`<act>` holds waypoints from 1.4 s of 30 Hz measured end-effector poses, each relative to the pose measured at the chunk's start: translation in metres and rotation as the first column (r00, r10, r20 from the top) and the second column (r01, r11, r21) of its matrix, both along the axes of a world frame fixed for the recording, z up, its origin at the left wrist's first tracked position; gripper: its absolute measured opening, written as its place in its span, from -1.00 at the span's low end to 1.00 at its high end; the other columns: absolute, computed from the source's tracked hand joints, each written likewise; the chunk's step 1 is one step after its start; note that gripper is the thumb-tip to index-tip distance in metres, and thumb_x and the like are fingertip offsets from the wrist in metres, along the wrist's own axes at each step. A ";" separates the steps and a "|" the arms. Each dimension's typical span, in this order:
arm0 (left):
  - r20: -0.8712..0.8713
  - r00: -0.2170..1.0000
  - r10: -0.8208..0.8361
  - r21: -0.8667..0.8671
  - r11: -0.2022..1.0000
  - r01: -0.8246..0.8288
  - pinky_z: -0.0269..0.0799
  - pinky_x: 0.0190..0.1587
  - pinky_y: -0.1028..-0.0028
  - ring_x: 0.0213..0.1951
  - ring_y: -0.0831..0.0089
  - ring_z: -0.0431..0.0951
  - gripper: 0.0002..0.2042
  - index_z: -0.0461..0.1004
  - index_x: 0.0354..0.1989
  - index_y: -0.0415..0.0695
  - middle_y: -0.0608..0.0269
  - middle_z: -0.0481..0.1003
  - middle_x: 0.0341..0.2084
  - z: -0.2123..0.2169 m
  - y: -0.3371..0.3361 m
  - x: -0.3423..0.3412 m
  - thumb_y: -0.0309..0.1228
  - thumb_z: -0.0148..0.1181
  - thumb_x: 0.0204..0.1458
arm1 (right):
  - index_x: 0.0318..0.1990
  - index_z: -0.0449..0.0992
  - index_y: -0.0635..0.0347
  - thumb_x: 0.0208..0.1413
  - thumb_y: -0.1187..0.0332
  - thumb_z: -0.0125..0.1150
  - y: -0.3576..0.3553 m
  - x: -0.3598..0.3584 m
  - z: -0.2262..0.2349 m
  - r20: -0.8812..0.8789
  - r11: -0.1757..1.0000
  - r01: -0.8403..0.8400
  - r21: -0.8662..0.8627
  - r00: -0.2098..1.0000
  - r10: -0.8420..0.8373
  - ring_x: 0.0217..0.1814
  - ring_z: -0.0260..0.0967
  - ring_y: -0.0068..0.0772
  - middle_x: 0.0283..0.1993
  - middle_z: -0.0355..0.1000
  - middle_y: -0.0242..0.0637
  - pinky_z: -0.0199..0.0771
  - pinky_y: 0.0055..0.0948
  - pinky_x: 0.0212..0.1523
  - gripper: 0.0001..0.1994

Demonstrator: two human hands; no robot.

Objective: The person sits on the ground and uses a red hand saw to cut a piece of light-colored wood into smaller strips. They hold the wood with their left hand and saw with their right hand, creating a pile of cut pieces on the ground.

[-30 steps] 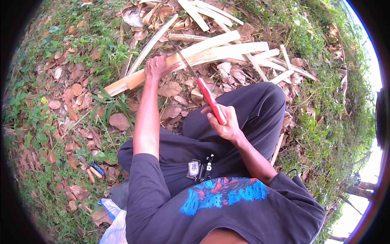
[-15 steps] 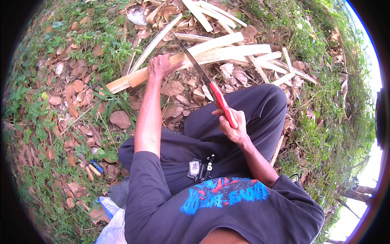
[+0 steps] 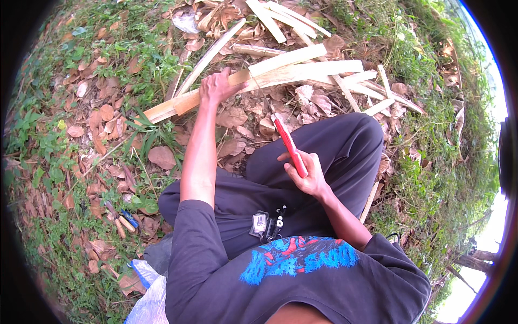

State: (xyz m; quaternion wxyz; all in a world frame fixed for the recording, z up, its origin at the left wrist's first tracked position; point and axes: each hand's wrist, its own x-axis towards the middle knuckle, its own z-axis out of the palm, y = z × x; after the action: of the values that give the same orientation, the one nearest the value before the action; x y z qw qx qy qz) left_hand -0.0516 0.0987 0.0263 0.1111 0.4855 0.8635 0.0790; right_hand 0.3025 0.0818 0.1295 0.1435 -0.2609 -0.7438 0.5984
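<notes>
My left hand [image 3: 215,88] is closed around a pale wooden strip [image 3: 286,60], pressing it over a second, longer wooden strip [image 3: 321,68]. In my right hand [image 3: 307,174] is a saw [image 3: 288,139] with a red handle, held over my right thigh. Its thin blade points away from me and shows nearly edge-on. The blade crosses the upper strip just right of my left hand; how deep it sits in the wood cannot be made out.
Several pale wooden strips [image 3: 267,21] lie scattered beyond on dry leaves [image 3: 233,117] and grass. Small hand tools [image 3: 120,222] with wooden and blue handles lie on the left. A white and blue sheet [image 3: 148,302] is beside my left side.
My right hand has drawn slightly toward me and left, and the saw blade has turned from showing its flat side to nearly edge-on. My left hand keeps its grip on the strip.
</notes>
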 end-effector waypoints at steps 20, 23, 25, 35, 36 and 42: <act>-0.099 0.984 -0.148 0.223 0.960 0.167 0.57 -0.26 0.14 -0.36 0.05 0.67 -0.24 0.48 -0.08 -0.12 -0.01 0.62 -0.45 -0.019 -0.009 -0.003 0.41 0.09 -0.08 | -0.27 0.52 0.33 0.03 0.54 0.08 -0.016 -0.012 -0.009 -0.001 0.996 0.087 0.002 0.996 -0.087 -0.71 0.25 -0.49 -0.70 0.27 -0.29 0.28 -0.45 -0.56 -0.86; -0.058 0.988 -0.142 0.123 0.981 0.148 0.58 -0.26 0.11 -0.35 0.04 0.67 -0.27 0.48 -0.07 -0.12 -0.05 0.62 -0.45 -0.010 -0.001 -0.002 0.37 0.11 -0.05 | -0.31 0.52 0.34 0.02 0.52 0.08 -0.012 -0.019 -0.016 0.027 0.993 0.118 0.024 0.993 -0.119 -0.69 0.30 -0.44 -0.68 0.32 -0.23 0.33 -0.42 -0.54 -0.87; -0.052 0.992 -0.117 0.089 0.989 0.121 0.58 -0.28 0.10 -0.37 0.03 0.67 -0.29 0.49 -0.09 -0.13 -0.07 0.61 -0.48 -0.006 0.004 -0.004 0.36 0.12 -0.04 | -0.32 0.53 0.35 0.06 0.51 0.07 -0.007 -0.027 -0.020 -0.006 0.990 0.138 0.040 0.990 -0.138 -0.68 0.26 -0.50 -0.68 0.31 -0.29 0.29 -0.45 -0.55 -0.88; -0.003 0.998 -0.067 0.034 0.997 0.067 0.53 -0.33 0.05 -0.40 0.02 0.65 -0.36 0.50 -0.19 -0.09 -0.07 0.60 -0.49 -0.011 0.010 -0.014 0.33 0.12 0.00 | -0.26 0.54 0.35 0.03 0.49 0.07 0.017 -0.028 -0.009 -0.028 0.990 0.137 0.012 0.990 -0.137 -0.64 0.36 -0.47 -0.64 0.38 -0.26 0.37 -0.45 -0.50 -0.83; 0.010 0.998 -0.057 0.034 0.998 0.057 0.52 -0.32 0.05 -0.40 0.02 0.65 -0.36 0.50 -0.19 -0.09 -0.07 0.60 -0.49 -0.010 0.009 -0.014 0.33 0.12 0.00 | -0.25 0.55 0.35 0.03 0.49 0.07 0.015 -0.031 -0.006 -0.062 0.987 0.158 0.013 0.986 -0.157 -0.63 0.37 -0.46 -0.64 0.38 -0.26 0.39 -0.45 -0.49 -0.82; 0.015 0.998 -0.057 0.054 0.997 0.056 0.56 -0.31 0.08 -0.40 -0.03 0.65 -0.39 0.47 -0.23 -0.08 -0.02 0.60 -0.51 -0.008 0.005 -0.015 0.32 0.14 -0.01 | -0.24 0.55 0.35 0.03 0.49 0.07 0.018 -0.034 0.019 -0.015 0.991 0.130 0.024 0.991 -0.129 -0.62 0.40 -0.44 -0.60 0.42 -0.22 0.40 -0.44 -0.48 -0.81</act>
State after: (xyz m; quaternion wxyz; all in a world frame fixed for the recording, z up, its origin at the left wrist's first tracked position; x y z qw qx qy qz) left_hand -0.0665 0.1034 0.0187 0.1074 0.5117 0.8461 0.1032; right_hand 0.2688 0.0996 0.1485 0.1904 -0.3026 -0.7316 0.5804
